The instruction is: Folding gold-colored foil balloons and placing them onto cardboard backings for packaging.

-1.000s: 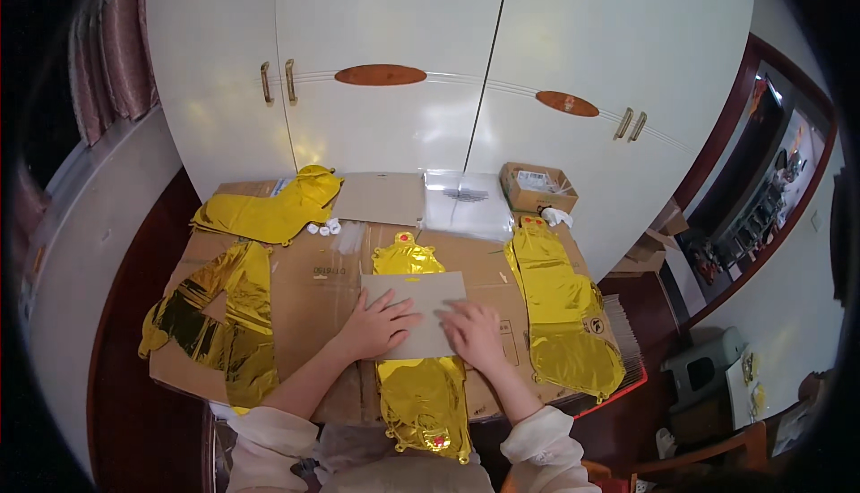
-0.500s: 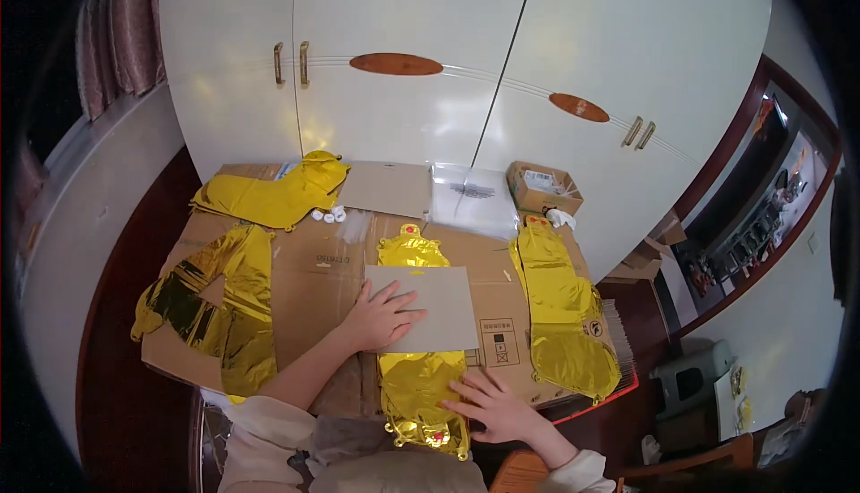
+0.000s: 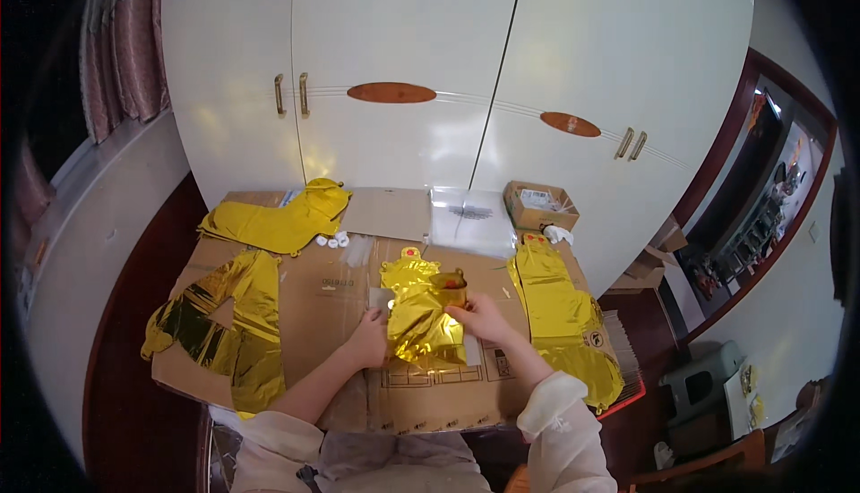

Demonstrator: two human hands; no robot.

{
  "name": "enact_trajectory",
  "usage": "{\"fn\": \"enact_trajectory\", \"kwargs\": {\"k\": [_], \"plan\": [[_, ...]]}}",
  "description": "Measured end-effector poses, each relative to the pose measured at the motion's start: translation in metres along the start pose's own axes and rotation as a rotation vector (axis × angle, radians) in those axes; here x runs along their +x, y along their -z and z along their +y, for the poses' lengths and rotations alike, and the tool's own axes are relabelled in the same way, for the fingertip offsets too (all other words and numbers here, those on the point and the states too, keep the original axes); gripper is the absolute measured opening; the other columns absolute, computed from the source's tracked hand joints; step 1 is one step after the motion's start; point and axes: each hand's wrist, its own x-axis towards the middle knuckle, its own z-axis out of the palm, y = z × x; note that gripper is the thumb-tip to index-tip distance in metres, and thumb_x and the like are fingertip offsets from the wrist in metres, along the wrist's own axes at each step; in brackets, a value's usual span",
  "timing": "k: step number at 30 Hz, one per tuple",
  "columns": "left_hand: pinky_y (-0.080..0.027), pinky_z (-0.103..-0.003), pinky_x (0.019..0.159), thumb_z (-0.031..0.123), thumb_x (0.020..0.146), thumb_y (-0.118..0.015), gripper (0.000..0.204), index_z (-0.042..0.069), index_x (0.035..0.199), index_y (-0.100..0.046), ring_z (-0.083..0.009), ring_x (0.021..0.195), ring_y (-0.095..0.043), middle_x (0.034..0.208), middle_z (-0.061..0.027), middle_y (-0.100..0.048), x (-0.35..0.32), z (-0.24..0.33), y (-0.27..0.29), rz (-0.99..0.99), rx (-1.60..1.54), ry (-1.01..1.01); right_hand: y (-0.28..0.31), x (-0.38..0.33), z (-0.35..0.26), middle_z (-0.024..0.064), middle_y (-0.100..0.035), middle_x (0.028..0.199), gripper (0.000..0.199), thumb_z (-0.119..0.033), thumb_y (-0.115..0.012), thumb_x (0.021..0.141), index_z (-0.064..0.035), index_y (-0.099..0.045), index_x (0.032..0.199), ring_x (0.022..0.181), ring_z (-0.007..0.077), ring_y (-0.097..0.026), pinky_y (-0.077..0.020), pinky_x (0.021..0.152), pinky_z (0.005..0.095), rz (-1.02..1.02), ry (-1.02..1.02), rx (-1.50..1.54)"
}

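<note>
A shiny gold foil balloon [image 3: 421, 323] lies in front of me, its near part folded up over a grey cardboard sheet [image 3: 381, 300]. Only edges of that sheet show at either side of the foil. My left hand [image 3: 369, 338] is closed at the left edge of the sheet, its fingers partly hidden. On the other side, my right hand [image 3: 485, 319] grips the foil near the folded-up end, thumb on top. That end curls upward and shows a dark inner side.
Flattened brown cardboard [image 3: 331, 314] covers the table. More gold foil balloons lie at left [image 3: 255, 314], far left [image 3: 278, 220] and right [image 3: 564, 314]. Along the back are a cardboard sheet [image 3: 385, 214], clear plastic bags [image 3: 470, 222], white rolls [image 3: 333, 240] and a small box [image 3: 540, 205].
The balloon's near end has been folded up and away over the grey sheet. My left hand has left the sheet's top for its left edge; my right hand has moved farther forward, onto the foil.
</note>
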Motion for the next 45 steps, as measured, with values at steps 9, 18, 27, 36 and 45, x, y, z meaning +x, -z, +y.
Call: {"fn": "enact_trajectory", "kwargs": {"k": [9, 18, 27, 36, 45], "plan": [[-0.031, -0.047, 0.105, 0.023, 0.077, -0.057, 0.032, 0.009, 0.104, -0.068, -0.0267, 0.109, -0.054, 0.1, -0.0072, -0.066, 0.004, 0.006, 0.012, -0.061, -0.039, 0.038, -0.019, 0.011, 0.037, 0.021, -0.061, 0.116, 0.025, -0.019, -0.071, 0.083, 0.0019, -0.06, 0.089, 0.107, 0.0381, -0.058, -0.0477, 0.09, 0.0426, 0.097, 0.348, -0.492], [-0.049, -0.044, 0.085, 0.014, 0.085, -0.054, 0.029, 0.005, 0.111, -0.06, -0.0319, 0.094, -0.06, 0.102, -0.011, -0.062, 0.023, 0.042, 0.101, 0.039, -0.136, 0.565, -0.021, 0.006, 0.034, 0.0189, -0.061, 0.117, 0.039, -0.028, -0.066, 0.086, -0.0047, -0.055, 0.116, 0.106, 0.038, -0.058, -0.046, 0.091, 0.0471, 0.13, 0.21, -0.652], [-0.032, -0.058, 0.107, 0.053, 0.089, -0.054, 0.066, 0.003, 0.131, -0.054, -0.0372, 0.131, -0.043, 0.139, -0.015, -0.05, -0.002, 0.149, 0.101, -0.107, -0.074, 0.032, -0.019, 0.002, 0.016, 0.0241, -0.062, 0.112, 0.052, -0.025, -0.067, 0.086, -0.0032, -0.048, 0.129, 0.105, 0.0429, -0.058, -0.0472, 0.089, 0.048, 0.132, 0.126, -0.5], [-0.019, -0.079, 0.1, 0.073, 0.086, -0.042, 0.088, 0.007, 0.145, -0.04, -0.0559, 0.136, -0.027, 0.152, -0.0176, -0.034, 0.0, 0.142, 0.084, -0.328, -0.051, 0.187, -0.02, 0.007, 0.033, 0.026, -0.061, 0.116, 0.058, -0.03, -0.066, 0.087, -0.0016, -0.046, 0.134, 0.107, 0.0445, -0.058, -0.0473, 0.09, 0.0471, 0.152, 0.133, -0.446], [-0.009, -0.079, 0.102, 0.08, 0.083, -0.038, 0.096, 0.016, 0.153, -0.025, -0.0594, 0.14, -0.011, 0.159, -0.017, -0.018, 0.015, 0.143, 0.094, -0.559, -0.079, 0.3, -0.008, 0.001, 0.004, 0.0279, -0.048, 0.138, 0.099, -0.046, -0.074, 0.078, 0.0033, -0.024, 0.148, 0.13, 0.0397, -0.046, -0.0388, 0.107, 0.0432, -0.035, 0.041, -0.366]]}}
